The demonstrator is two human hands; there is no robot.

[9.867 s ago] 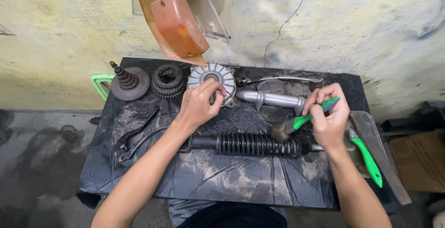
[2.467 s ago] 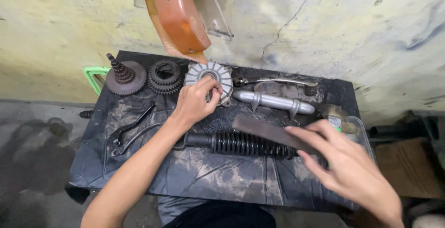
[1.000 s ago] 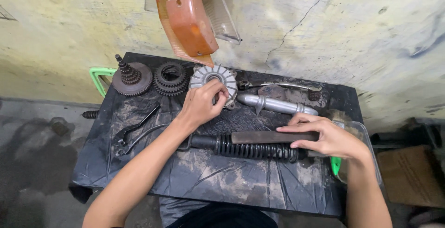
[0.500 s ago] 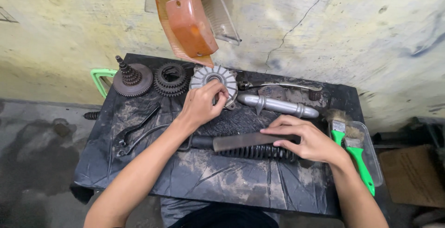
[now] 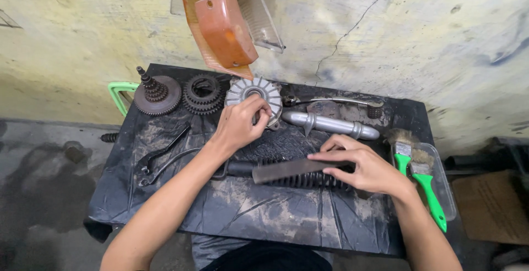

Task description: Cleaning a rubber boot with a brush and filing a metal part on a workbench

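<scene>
Right hand [image 5: 370,167] grips a flat file [image 5: 300,169] (apparently), lying crosswise, tip leftward; left hand [image 5: 241,123] clasps finned disc [image 5: 254,96].

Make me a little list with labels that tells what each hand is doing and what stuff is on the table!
Left hand: fingers curled on the finned metal disc
Right hand: holding a flat dark file over the black ribbed boot
Table: covered in dirty black plastic sheet
Back left: gear with stepped shaft, black gear cluster
Back right: grey metal tube
Left side: black levers
Right edge: green-handled brushes in a clear tray
Above: orange lamp cover
</scene>
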